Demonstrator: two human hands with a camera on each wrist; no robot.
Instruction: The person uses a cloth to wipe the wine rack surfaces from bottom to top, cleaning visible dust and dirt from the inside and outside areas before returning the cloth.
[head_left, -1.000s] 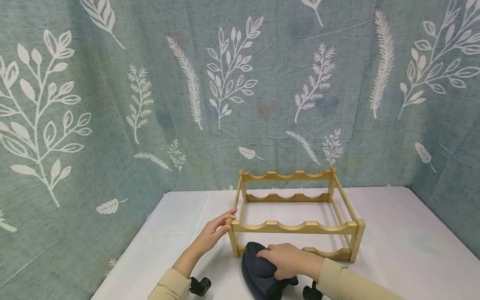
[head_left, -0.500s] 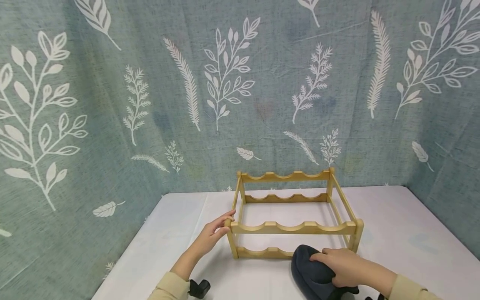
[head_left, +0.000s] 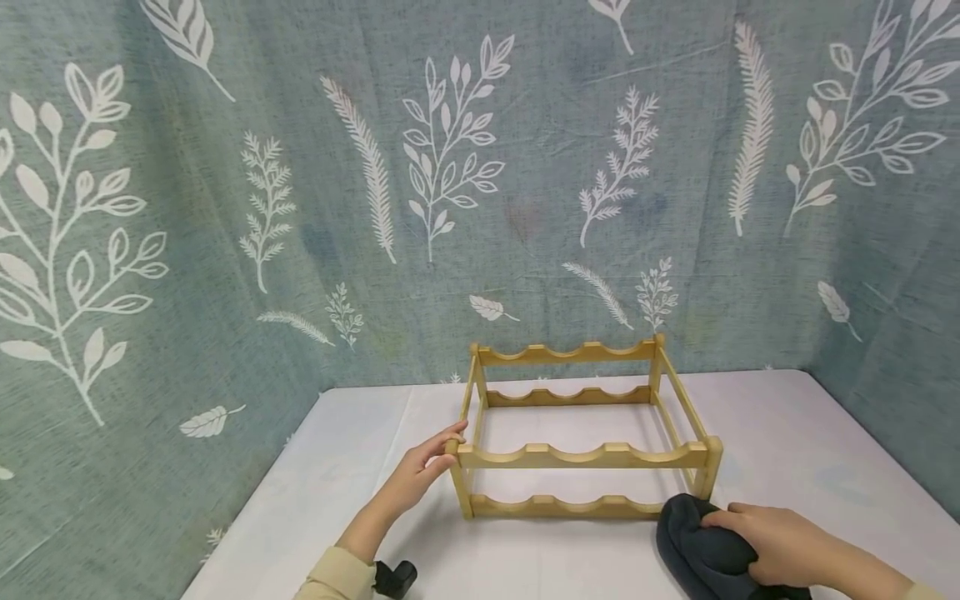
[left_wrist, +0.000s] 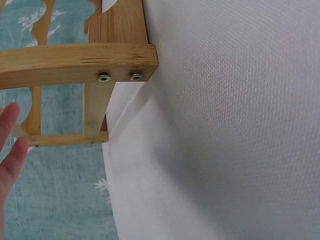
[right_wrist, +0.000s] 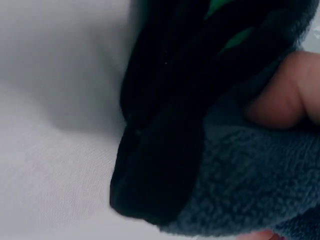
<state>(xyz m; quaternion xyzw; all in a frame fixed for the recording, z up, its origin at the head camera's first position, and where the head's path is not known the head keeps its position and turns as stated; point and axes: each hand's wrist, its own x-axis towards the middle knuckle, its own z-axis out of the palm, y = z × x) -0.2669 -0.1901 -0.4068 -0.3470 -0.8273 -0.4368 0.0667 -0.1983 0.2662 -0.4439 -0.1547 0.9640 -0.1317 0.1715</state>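
Note:
A wooden wine rack with scalloped rails stands upright on the table. My left hand holds its near left corner post, with fingers over the top and thumb on the near side. In the left wrist view, two fingertips show at the left edge beside the wooden frame. My right hand grips a dark blue, fleecy cloth item with black edging, by the rack's near right corner. The right wrist view shows its fuzzy surface, folds with a little green inside, and my thumb pressing into it.
A white cloth covers the table. A green-grey curtain with white leaf prints hangs behind and at both sides. A black wrist device sits below my left sleeve.
My right hand has moved right with the dark blue fleecy item, from the rack's near left part to its near right corner. My left hand stays on the corner post.

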